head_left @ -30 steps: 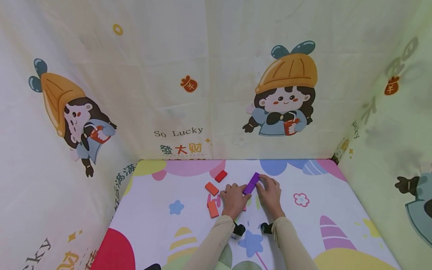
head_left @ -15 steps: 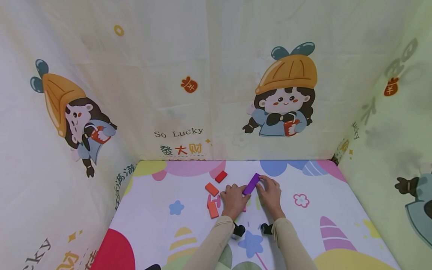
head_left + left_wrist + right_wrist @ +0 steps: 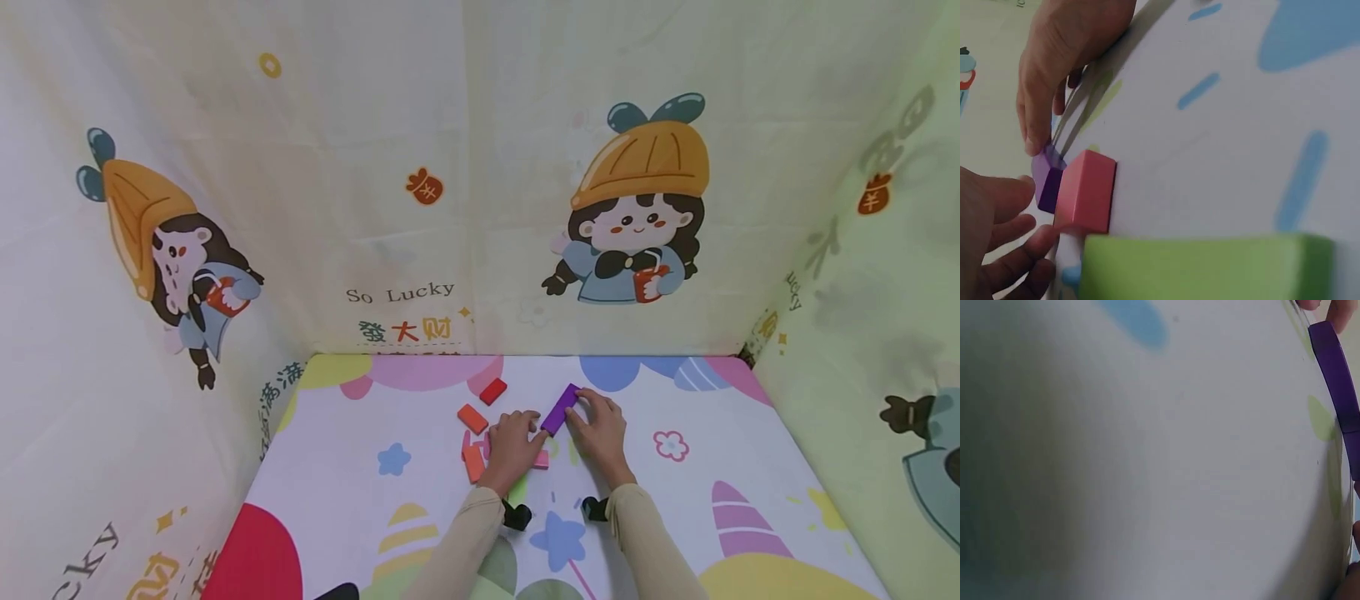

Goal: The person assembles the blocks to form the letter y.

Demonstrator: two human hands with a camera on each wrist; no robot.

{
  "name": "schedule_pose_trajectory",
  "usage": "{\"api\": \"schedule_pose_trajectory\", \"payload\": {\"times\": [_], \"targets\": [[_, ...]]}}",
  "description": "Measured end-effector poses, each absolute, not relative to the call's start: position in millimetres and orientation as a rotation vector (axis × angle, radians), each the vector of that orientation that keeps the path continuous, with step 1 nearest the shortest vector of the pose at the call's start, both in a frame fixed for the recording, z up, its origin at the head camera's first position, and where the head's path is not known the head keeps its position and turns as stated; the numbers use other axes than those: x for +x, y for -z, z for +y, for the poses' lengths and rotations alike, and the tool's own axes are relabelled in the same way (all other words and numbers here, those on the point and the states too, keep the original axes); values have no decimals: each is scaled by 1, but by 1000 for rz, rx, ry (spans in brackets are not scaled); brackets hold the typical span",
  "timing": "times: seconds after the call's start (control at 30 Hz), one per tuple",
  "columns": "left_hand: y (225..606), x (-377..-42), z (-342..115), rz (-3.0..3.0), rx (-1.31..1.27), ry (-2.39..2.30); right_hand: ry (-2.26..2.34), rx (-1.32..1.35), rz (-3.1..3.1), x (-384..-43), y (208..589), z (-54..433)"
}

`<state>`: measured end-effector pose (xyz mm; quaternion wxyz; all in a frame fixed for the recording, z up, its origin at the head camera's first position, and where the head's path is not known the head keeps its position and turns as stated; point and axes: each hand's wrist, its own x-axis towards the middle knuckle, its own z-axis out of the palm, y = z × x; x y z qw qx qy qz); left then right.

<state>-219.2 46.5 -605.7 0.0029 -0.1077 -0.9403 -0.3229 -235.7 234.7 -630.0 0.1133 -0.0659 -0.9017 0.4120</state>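
Two purple blocks lie end to end in a slanted row, their seam showing in the right wrist view. My right hand pinches the row near its far end, thumb at its side. At the near end, my left hand has its fingers loosely spread and apart from the blocks, thumb close to the end face. Beside the left wrist lies a pink block, seen large in the left wrist view in front of the purple blocks. A green block is nearest that camera.
Left of the hands lie a red block, an orange block and another orange block, partly beside the left hand. The printed tabletop ends at a cloth wall behind, with more cloth on both sides.
My left hand has let go of the near purple block and drawn slightly back toward me, uncovering the pink block. The right hand stays put; the seam between the purple blocks looks tighter.
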Motion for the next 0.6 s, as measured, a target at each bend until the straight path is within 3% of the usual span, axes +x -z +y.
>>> {"api": "schedule_pose_trajectory", "payload": {"times": [0.6], "targets": [[610,-185,21,-2928,-553,848,-1167,-186,-2732,-236,630,235]]}}
